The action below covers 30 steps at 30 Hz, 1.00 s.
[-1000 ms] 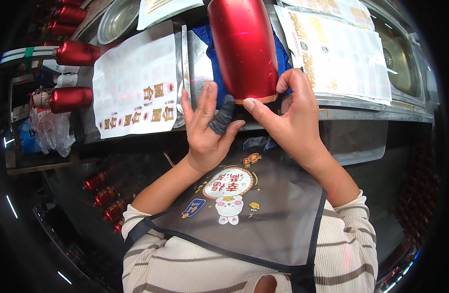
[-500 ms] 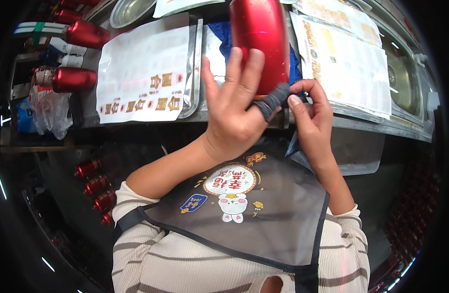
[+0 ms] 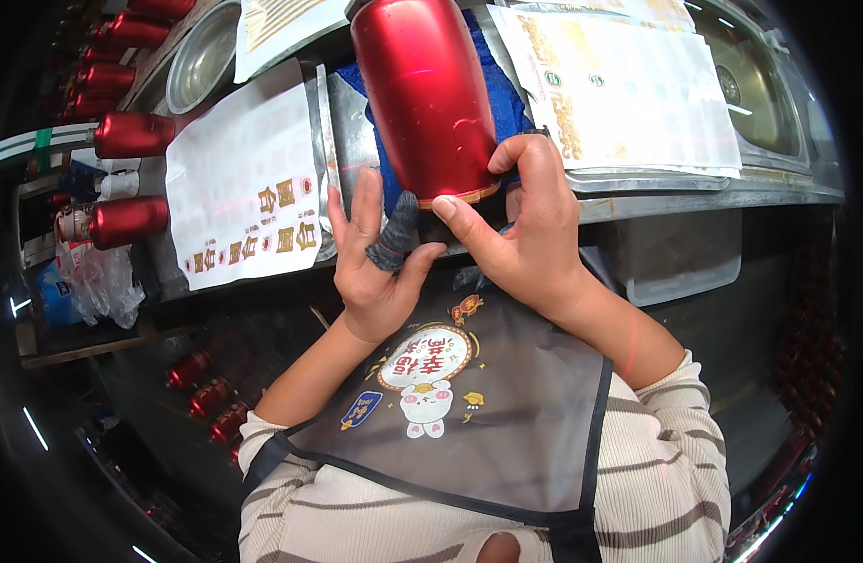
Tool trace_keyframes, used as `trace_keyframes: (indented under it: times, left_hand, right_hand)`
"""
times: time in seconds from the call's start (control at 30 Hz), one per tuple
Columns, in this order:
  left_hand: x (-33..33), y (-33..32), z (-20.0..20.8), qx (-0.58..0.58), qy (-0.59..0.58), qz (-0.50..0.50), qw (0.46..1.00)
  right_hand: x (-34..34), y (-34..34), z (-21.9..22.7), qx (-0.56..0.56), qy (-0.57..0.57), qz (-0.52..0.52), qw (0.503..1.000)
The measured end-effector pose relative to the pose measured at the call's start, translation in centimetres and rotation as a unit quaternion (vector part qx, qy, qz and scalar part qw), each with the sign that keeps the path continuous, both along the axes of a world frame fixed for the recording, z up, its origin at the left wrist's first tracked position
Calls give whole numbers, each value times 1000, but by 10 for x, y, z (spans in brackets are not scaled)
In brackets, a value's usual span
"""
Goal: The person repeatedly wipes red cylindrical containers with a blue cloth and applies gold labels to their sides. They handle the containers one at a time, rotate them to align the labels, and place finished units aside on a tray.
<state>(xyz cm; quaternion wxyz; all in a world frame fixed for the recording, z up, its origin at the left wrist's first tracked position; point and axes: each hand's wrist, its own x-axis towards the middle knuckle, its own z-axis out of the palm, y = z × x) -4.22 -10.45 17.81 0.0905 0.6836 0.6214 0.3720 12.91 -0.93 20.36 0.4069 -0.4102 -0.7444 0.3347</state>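
A large glossy red bottle (image 3: 427, 98) lies on a blue cloth (image 3: 503, 83), its gold-rimmed base toward me. My right hand (image 3: 530, 220) is closed on the base end, thumb against the rim and a bent finger at the right side; its other fingers are partly hidden. Just left of the base, my left hand (image 3: 375, 277) is open, fingers apart and holding nothing. A dark grey wrap (image 3: 392, 239) covers one of its fingers, the tip close to the bottle's rim.
Left of the bottle, a sheet of gold decals (image 3: 244, 188) lies on a metal tray; more gold-printed sheets (image 3: 628, 103) lie at right. Two red bottles (image 3: 131, 220) lie at the left edge beside a plastic bag (image 3: 108, 291). A metal bowl (image 3: 203, 61) stands far left, a sink (image 3: 755, 84) far right.
My right hand has let go of the left finger's wrap and moved onto the bottle's base. My left hand has moved down and left, off the bottle. The whole view has shifted.
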Motion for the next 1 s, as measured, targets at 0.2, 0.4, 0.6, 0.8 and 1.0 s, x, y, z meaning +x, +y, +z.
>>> trace_keyframes:
  times: [0.2,0.4,0.6,0.8,1.0]
  left_hand:
    - [4,4,7,16,23,-18,999]
    - [4,10,16,25,80,-23,996]
    - [1,9,17,20,103,-19,994]
    - [4,9,21,14,125,-20,992]
    - [7,15,31,11,168,-31,985]
  right_hand:
    - [1,0,6,-17,2,6,1000]
    - [2,0,2,-39,46,20,998]
    - [9,4,-6,-74,80,43,993]
    - [3,1,-3,-12,43,16,999]
    - [4,1,-3,-52,67,24,996]
